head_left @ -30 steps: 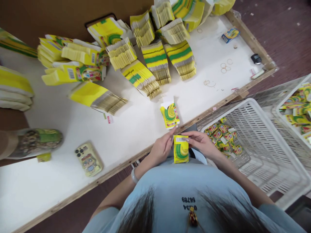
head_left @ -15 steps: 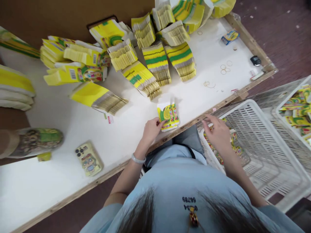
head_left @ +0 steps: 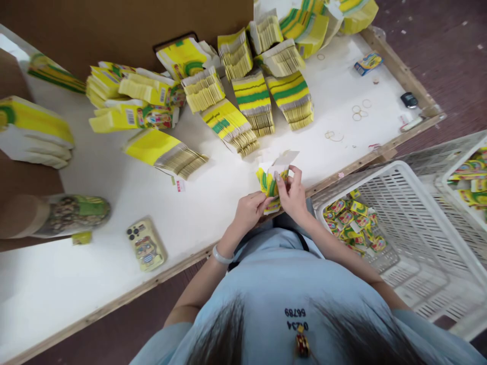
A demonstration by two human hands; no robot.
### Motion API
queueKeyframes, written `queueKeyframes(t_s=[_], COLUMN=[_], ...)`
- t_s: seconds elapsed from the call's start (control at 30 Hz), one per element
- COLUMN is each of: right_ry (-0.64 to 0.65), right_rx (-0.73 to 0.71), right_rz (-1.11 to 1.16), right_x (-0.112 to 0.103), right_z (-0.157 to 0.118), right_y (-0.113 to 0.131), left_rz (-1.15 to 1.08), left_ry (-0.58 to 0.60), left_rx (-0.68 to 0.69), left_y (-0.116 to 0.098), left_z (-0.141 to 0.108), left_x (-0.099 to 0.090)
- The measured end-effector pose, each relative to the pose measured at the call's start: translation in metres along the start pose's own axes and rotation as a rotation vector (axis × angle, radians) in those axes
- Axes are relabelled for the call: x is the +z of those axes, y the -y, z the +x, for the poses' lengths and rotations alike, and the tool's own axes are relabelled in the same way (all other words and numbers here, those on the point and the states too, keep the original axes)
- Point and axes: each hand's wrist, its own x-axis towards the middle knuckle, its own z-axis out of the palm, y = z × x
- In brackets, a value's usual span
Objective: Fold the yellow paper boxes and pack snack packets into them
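A small yellow-and-green carton (head_left: 268,181) with white flaps stands out at the table's front edge, held between both hands. My left hand (head_left: 249,210) pinches its lower left corner, fingers closed. On its right side my right hand (head_left: 292,195) grips it with thumb and fingers, just below a raised whitish flap. Part of another carton shows beneath it, mostly hidden by the hands. Beyond lie fanned stacks of flat cartons, the nearest being a yellow, green and grey stack (head_left: 230,126).
More carton stacks (head_left: 253,101) line the back of the white table (head_left: 213,208). A phone (head_left: 146,244) and a jar (head_left: 76,215) lie at left. Rubber bands (head_left: 357,112) and a blue box (head_left: 368,63) are at right. A white crate (head_left: 414,203) with small cartons (head_left: 355,223) stands beside the table.
My right hand has moved left from above the crate to the carton and now grips it. The carton's flap stands raised. The view has shifted slightly.
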Motion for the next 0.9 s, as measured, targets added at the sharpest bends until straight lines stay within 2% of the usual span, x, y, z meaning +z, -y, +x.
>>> queueKeyframes(t_s=[0.1, 0.27, 0.43, 0.53, 0.6, 0.63, 0.77, 0.9], right_ry=[-0.046, -0.022, -0.103, -0.148, -0.159, -0.149, -0.134, -0.198], right_rx=[0.015, 0.019, -0.046, -0.050, -0.022, -0.004, 0.006, -0.041], right_rz=[-0.097, -0.236, -0.042, 0.100, 0.230, 0.300, 0.412, 0.351], right_x=[0.004, 0.007, 0.003, -0.004, -0.010, -0.012, -0.014, -0.011], right_z=[0.005, 0.021, 0.029, 0.031, 0.030, 0.029, 0.010, -0.013], right_y=[0.000, 0.000, -0.002, -0.002, 0.001, 0.004, 0.019, 0.027], left_rz=[0.015, 0.072, 0.112, 0.073, -0.011, -0.072, -0.216, -0.022], left_ry=[-0.007, -0.023, -0.047, -0.158, -0.243, -0.246, -0.044, 0.018], left_rx=[0.021, -0.028, -0.256, -0.303, -0.286, -0.261, -0.092, 0.072], left_y=[0.001, 0.005, 0.009, 0.008, 0.002, -0.002, -0.025, -0.041], left_z=[0.003, 0.007, 0.009, 0.007, 0.005, 0.004, 0.000, -0.002], left_x=[0.002, 0.003, -0.003, -0.008, -0.010, -0.010, -0.004, 0.002])
